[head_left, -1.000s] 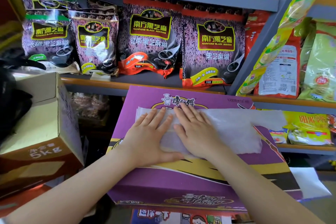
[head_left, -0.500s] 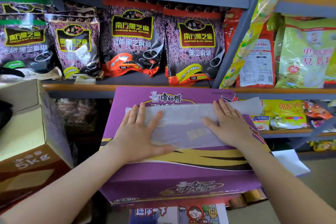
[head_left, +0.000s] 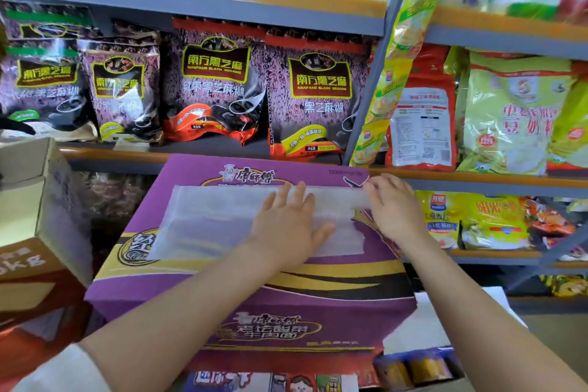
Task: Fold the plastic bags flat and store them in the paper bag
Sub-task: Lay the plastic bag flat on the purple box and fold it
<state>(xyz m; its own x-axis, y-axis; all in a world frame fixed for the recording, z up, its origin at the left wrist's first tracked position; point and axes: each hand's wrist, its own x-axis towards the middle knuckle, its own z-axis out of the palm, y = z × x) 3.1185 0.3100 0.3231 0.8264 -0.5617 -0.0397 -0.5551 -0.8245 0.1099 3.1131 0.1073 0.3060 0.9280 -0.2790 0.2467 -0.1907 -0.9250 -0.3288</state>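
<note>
Nearest: two bare forearms reach in from the lower edge, a white sleeve (head_left: 60,372) on the left one. Below them, the front face of a purple carton (head_left: 286,299) with gold and black bands; it serves as the bench here.

On the carton top lies the plastic bag (head_left: 216,223), translucent white, spread flat as a wide rectangle, its left edge near the carton's left side, its right end reaching the carton's right edge.

Left hand (head_left: 288,226): palm down, fingers straight and together, pressing on the right-hand half of the bag. Grip open, nothing held.

Right hand (head_left: 394,205): at the bag's far right corner, at the carton's edge. Fingertips sit on the bag's upper right edge; fingers bent slightly, but blur hides whether they pinch the film or just touch it. Cannot tell the grip.

To the left, a brown cardboard box (head_left: 35,226) with flaps up, just beside the carton. To the right, low down, a white sheet (head_left: 423,325) shows behind the carton's corner.

Farther back: grey metal shelves (head_left: 203,6) with orange edging. Purple black-sesame packets (head_left: 318,95) stand in a row on the left bay; green and yellow packets (head_left: 512,118) fill the right bay.
</note>
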